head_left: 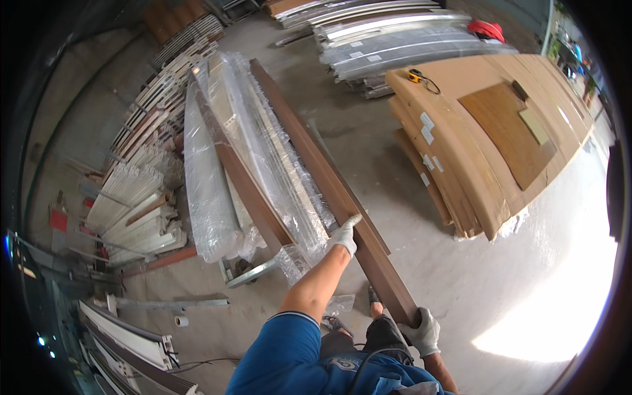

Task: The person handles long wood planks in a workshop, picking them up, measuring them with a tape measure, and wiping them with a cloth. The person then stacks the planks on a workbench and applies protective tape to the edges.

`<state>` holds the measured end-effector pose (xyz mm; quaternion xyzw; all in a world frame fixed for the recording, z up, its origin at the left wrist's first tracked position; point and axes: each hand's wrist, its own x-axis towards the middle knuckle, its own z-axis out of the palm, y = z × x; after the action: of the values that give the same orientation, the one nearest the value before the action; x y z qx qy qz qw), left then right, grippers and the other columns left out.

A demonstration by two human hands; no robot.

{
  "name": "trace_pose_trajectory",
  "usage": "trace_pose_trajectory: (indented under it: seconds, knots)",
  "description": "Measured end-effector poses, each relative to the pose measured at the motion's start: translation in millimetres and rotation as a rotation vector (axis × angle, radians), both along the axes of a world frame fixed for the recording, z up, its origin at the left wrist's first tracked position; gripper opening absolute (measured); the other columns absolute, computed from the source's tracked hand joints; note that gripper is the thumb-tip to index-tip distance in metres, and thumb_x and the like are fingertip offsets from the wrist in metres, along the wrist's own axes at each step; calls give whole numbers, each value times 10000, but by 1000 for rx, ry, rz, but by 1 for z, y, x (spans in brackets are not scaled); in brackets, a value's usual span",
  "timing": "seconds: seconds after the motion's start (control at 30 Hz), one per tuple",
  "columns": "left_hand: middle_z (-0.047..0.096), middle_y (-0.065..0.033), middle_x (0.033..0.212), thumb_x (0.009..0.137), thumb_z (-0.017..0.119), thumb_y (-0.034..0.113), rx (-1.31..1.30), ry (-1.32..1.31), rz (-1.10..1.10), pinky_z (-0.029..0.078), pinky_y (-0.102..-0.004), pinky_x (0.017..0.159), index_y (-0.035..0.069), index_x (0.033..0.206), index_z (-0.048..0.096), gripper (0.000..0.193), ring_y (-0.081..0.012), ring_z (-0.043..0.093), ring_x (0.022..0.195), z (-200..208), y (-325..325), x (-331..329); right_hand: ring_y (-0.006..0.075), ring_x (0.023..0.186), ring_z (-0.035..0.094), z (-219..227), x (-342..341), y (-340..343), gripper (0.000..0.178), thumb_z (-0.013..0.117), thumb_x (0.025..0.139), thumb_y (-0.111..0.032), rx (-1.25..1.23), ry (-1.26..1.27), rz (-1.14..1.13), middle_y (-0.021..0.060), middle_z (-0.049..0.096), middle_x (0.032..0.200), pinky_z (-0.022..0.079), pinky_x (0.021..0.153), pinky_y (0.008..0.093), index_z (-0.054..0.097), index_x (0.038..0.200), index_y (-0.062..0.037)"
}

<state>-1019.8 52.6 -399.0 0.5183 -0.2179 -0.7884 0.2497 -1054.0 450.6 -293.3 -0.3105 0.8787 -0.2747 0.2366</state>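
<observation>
A long brown board point(313, 164) runs from near my legs up to the far side of the wrapped stack. My left hand point(345, 237), in a white glove, is closed on the board's left edge about midway along, with the thumb lying over the top. At the near end, my right hand point(425, 332), also gloved, is wrapped round the board's right corner; its fingers underneath are partly hidden. Left of the board lies a stack of long pale profiles in clear plastic wrap point(214, 224). Another brown board point(249, 184) rests on that stack.
On the right stands a cardboard-covered stack point(454, 131) with a yellow tape measure point(415, 76) and a brown sheet point(503, 125) on top. Wrapped grey profiles point(408, 59) lie at the back. Racked pale profiles point(125, 197) line the left side. A white roll point(181, 321) sits on the floor.
</observation>
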Motion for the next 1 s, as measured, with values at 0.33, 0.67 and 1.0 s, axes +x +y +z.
trace_pose_trajectory:
  seconds: [0.33,0.67,1.0]
  knots:
    - [722,-83,1017,704,852,207,-283,127,224,396,-354,1028,33,1022,711,389,-216,625,1040,124,79,4,424,1013,677,-19,-31,64,816,896,654,-264,-112,160,44,245,682,1077,539,910,450,533,1345,-26]
    - [658,-65,1235,780,858,219,-574,336,178,332,-358,1133,53,1380,551,694,-189,522,1263,277,127,126,350,1040,674,-10,-29,20,835,905,681,-309,-209,278,227,221,682,1133,530,937,419,535,1357,12]
    - [665,-100,1220,845,841,215,-933,104,778,497,-310,954,18,1393,518,665,-175,627,1104,386,150,363,346,1079,655,53,110,-34,807,877,705,-299,-137,15,776,226,669,1171,513,960,418,536,1370,4]
